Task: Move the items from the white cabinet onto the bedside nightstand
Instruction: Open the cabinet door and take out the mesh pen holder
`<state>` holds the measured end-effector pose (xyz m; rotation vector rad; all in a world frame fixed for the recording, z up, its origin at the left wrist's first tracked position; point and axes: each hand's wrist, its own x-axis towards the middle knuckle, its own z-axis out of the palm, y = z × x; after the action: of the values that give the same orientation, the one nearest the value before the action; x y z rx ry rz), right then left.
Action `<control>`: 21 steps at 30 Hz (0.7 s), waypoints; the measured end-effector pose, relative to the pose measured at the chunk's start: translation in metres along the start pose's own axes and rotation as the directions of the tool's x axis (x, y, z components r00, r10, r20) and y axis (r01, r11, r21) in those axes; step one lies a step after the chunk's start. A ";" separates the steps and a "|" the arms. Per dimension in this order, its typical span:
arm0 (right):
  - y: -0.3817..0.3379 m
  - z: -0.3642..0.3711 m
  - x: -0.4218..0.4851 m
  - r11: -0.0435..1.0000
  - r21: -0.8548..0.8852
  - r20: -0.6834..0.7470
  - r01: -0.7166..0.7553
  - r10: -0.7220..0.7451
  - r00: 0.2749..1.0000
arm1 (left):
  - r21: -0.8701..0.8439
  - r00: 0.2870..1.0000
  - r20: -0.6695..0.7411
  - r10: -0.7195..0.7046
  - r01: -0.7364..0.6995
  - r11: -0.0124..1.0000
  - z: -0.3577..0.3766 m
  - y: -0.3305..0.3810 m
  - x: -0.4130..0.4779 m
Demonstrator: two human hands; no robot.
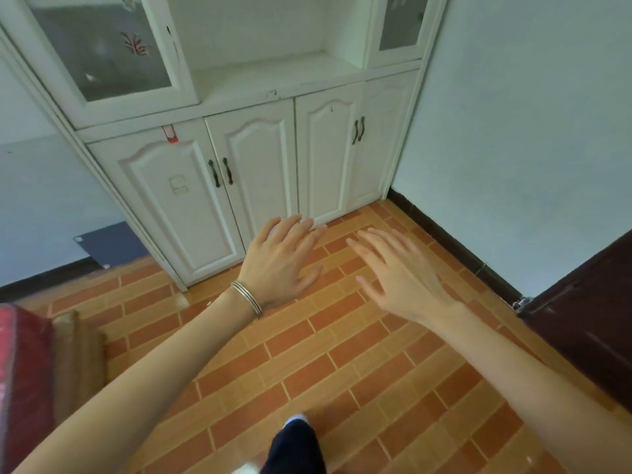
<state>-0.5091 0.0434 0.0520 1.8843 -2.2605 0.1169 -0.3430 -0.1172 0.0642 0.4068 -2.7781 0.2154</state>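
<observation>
The white cabinet (260,159) stands ahead against the wall, its lower doors closed. Its open middle shelf (270,77) shows nothing on it. My left hand (280,261), with silver bangles at the wrist, is stretched out palm down, fingers apart, holding nothing, just short of the lower doors. Beside it my right hand (400,271) is also spread open and empty above the floor. No nightstand is in view.
Frosted glass doors (99,46) flank the shelf. A dark wooden door (588,319) stands at the right. A red-covered bed edge (24,381) is at the lower left. A dark flat panel (109,244) leans on the left wall. The floor is brick-patterned tile (342,371).
</observation>
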 end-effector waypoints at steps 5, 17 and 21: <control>0.036 0.008 0.053 0.999 -0.027 -0.012 0.031 -0.032 0.999 | 0.016 0.999 -0.010 -0.038 0.038 0.999 0.023 -0.028 0.041; 0.120 0.004 0.264 0.981 -0.043 -0.144 0.190 -0.195 0.970 | 0.075 0.977 -0.067 -0.204 0.209 0.975 0.051 -0.166 0.175; 0.126 0.019 0.321 0.967 -0.017 -0.177 0.253 -0.252 0.951 | 0.085 0.961 -0.098 -0.260 0.268 0.960 0.058 -0.197 0.197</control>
<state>-0.6888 -0.2460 0.1060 2.0570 -1.8894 0.2428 -0.4795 -0.3647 0.0958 0.7681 -2.6014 0.2973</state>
